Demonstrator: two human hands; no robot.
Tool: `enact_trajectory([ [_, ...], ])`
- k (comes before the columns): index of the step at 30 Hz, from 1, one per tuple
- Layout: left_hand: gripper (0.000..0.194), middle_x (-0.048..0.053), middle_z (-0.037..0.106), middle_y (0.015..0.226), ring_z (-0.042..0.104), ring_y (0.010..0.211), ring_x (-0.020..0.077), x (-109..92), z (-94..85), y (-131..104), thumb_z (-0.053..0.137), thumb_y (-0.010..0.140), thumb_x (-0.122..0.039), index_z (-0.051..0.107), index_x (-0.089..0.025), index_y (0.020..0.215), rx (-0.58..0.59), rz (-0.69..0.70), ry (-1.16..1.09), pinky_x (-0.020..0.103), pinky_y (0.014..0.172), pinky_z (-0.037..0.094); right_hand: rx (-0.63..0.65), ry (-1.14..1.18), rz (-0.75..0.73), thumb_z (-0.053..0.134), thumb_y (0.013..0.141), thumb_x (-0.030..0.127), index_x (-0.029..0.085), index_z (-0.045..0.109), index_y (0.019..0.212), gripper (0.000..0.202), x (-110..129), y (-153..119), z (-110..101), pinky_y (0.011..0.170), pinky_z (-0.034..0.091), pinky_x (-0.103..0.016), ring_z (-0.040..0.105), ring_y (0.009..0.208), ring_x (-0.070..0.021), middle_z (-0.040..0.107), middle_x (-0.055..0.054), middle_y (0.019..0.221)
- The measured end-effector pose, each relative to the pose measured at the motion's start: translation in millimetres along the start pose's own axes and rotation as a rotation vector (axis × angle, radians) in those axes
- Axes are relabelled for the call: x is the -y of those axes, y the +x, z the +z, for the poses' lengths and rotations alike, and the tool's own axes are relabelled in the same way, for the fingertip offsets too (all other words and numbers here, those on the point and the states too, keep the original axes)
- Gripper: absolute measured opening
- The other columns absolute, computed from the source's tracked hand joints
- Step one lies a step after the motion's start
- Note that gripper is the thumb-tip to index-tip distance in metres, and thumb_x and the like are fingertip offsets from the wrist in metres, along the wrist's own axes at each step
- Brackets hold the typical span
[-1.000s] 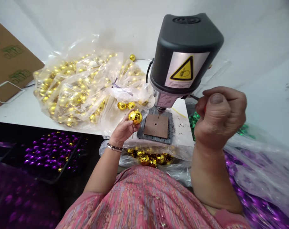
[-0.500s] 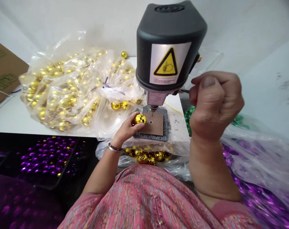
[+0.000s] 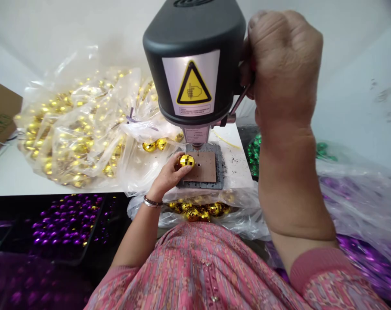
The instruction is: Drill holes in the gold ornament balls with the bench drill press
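Observation:
A shiny gold mirrored ball (image 3: 187,161) is gripped between the thumb and fingers of my left hand (image 3: 168,173). It is held at the left side of a brown board (image 3: 207,168) with a small hole, which lies on the grey base of a bench drill. The black drill press (image 3: 195,51) carries a yellow warning sign, and its thin bit (image 3: 198,153) hangs above the board, to the right of the ball. My right hand (image 3: 284,56) is closed round the end of the feed lever (image 3: 240,103) at the machine's right side; the lever's grip is hidden.
Clear plastic bags of gold balls (image 3: 76,133) fill the white table (image 3: 8,178) on the left. An open bag of gold balls (image 3: 195,211) lies before me. Purple balls (image 3: 68,219) are low left, green ones (image 3: 254,150) to the right, and a cardboard box (image 3: 1,116) far left.
My right hand has risen with the lever, which now slants upward. The drill bit sits higher. The whole view has shifted a little; my left hand still holds the ball beside the bit.

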State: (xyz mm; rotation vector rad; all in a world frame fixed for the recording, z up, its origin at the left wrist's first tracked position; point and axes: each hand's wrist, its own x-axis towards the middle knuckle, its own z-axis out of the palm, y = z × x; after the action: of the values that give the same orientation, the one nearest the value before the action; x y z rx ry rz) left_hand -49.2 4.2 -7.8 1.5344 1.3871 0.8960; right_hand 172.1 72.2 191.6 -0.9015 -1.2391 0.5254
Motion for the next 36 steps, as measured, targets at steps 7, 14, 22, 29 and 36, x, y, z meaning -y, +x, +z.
enact_trajectory([
  [7, 0.060, 0.008, 0.073, 0.111, 0.067, 0.093, 0.0216, -15, 5.9, 4, 0.078, 0.076, -0.039, 0.063, -0.017, 0.130, -0.009, -0.064, 0.138, 0.035, 0.088, 0.054, -0.010, 0.003, 0.065, 0.048, 0.096, 0.030, 0.010, 0.053, 0.073, 0.030, -1, -1, 2, 0.064, 0.038, -0.012, 0.039, 0.056, 0.0033, 0.040, 0.010, 0.062],
  [14, 0.057, 0.004, 0.074, 0.104, 0.068, 0.089, 0.0212, -28, 11.7, 12, 0.080, 0.070, -0.037, 0.067, -0.019, 0.123, 0.038, -0.052, 0.222, 0.032, 0.081, 0.055, 0.001, -0.048, 0.029, 0.047, 0.098, 0.034, 0.009, 0.054, 0.080, 0.031, -2, -2, 0, 0.062, 0.041, -0.012, 0.038, 0.051, 0.0041, 0.039, 0.012, 0.060],
  [22, 0.055, 0.007, 0.074, 0.103, 0.066, 0.092, 0.0232, -40, 18.0, 28, 0.082, 0.067, -0.025, 0.073, -0.016, 0.120, 0.107, 0.090, 0.445, 0.032, 0.087, 0.053, -0.003, -0.041, 0.072, 0.047, 0.097, 0.037, 0.008, 0.056, 0.084, 0.033, 0, -4, -1, 0.072, 0.047, -0.015, 0.047, 0.058, 0.0033, 0.039, 0.012, 0.061],
  [29, 0.068, 0.005, 0.076, 0.106, 0.069, 0.093, 0.0231, -32, 22.6, 30, 0.081, 0.070, -0.028, 0.067, -0.015, 0.135, 0.171, -0.023, 0.277, 0.033, 0.086, 0.055, 0.022, 0.064, 0.003, 0.051, 0.096, 0.030, 0.012, 0.051, 0.074, 0.028, -6, -2, 0, 0.055, 0.041, -0.012, 0.044, 0.048, 0.0026, 0.048, 0.010, 0.061],
  [36, 0.057, 0.002, 0.077, 0.104, 0.069, 0.092, 0.0216, -24, 24.9, 27, 0.081, 0.069, -0.028, 0.072, -0.019, 0.124, 0.158, 0.035, 0.190, 0.030, 0.084, 0.054, 0.071, 0.112, -0.189, 0.055, 0.096, 0.028, 0.022, 0.043, 0.069, 0.030, -3, -23, -8, 0.046, 0.039, -0.022, 0.039, 0.044, -0.0042, 0.048, 0.006, 0.056],
])
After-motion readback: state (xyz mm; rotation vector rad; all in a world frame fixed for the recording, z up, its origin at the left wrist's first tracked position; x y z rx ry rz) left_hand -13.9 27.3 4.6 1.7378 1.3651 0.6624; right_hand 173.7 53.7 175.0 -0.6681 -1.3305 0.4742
